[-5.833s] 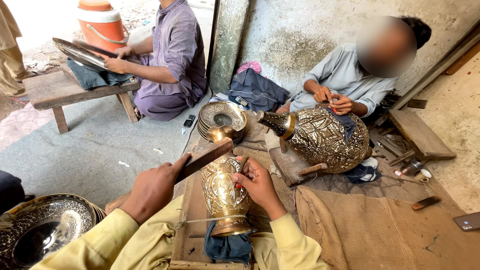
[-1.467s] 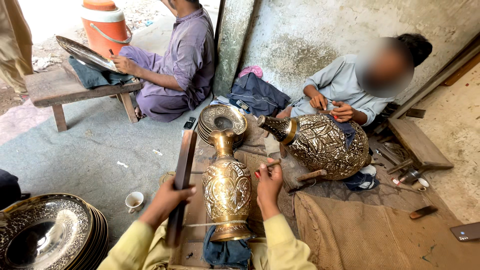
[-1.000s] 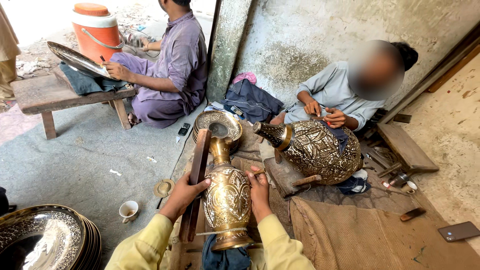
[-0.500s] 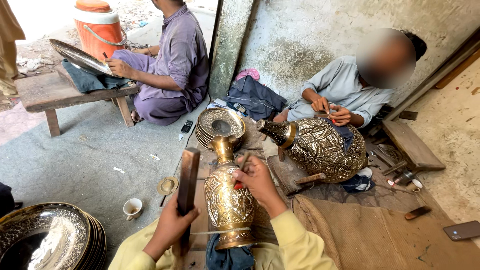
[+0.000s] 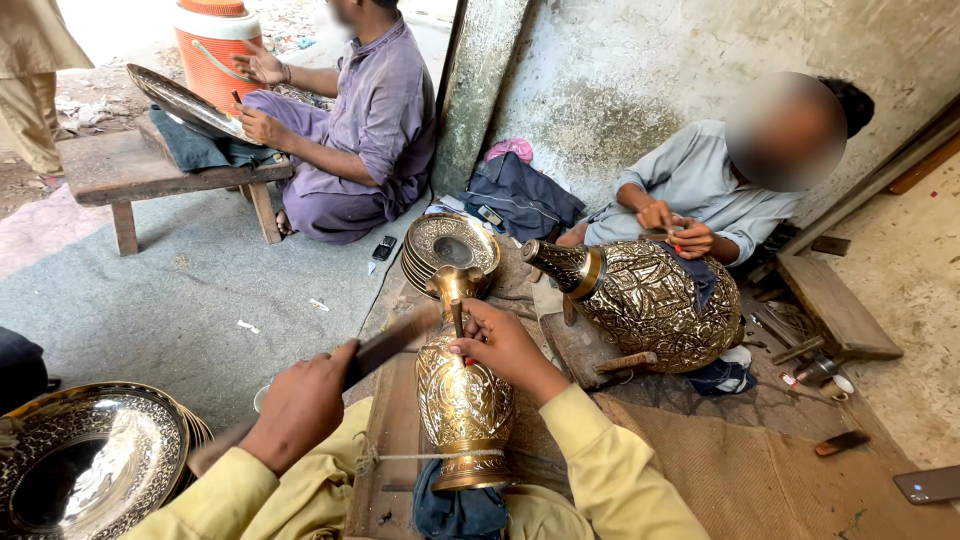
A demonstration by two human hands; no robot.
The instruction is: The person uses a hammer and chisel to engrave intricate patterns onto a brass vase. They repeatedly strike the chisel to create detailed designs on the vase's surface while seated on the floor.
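Observation:
A tall engraved brass vase [image 5: 462,405] stands upright in front of me, tied with a cord to a wooden board [image 5: 392,440], a dark cloth under its foot. My left hand [image 5: 302,402] grips a flat wooden bat [image 5: 385,345], raised and blurred beside the vase's neck. My right hand [image 5: 508,346] holds a thin metal punch [image 5: 457,318] with its tip against the vase's shoulder.
Engraved brass trays [image 5: 88,468] are stacked at lower left. A person in grey works a large brass vase [image 5: 655,301] on the right. A person in purple works a tray [image 5: 185,102] on a wooden bench [image 5: 110,170]. Stacked plates [image 5: 450,246] and loose tools lie about.
My left hand has swung the wooden bat from upright beside the vase up towards the punch. My right hand stays at the vase's neck.

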